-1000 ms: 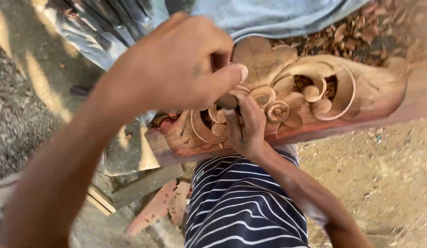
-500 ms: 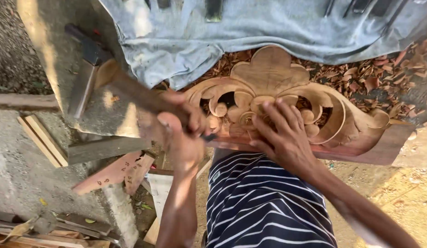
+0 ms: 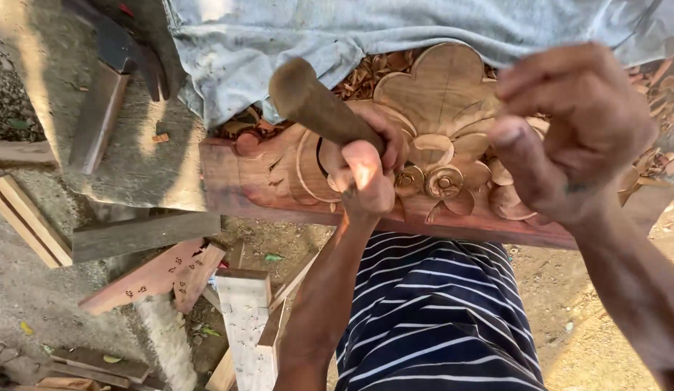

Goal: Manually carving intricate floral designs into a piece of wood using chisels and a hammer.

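Observation:
A reddish wooden panel (image 3: 438, 87) carved with a flower and scrolls lies across my lap. My left hand (image 3: 366, 163) sits over the panel's middle, closed around a thick round wooden handle (image 3: 315, 105) that slants up and to the left. The working end of this tool is hidden under the hand. Close to the camera, my right hand (image 3: 568, 123) hovers above the right part of the carving. Its fingers are curled, the thumb stands apart from them, and nothing shows in it.
A grey cloth (image 3: 351, 36) lies behind the panel, with wood shavings (image 3: 366, 76) along its edge. A dark tool (image 3: 105, 108) rests on the concrete slab at the upper left. Wood offcuts (image 3: 148, 275) and a plank (image 3: 141, 235) lie on the ground beside my striped shorts (image 3: 438, 318).
My right hand has lifted off the carving and risen toward the camera. My left hand has shifted right over the panel, still gripping the wooden handle.

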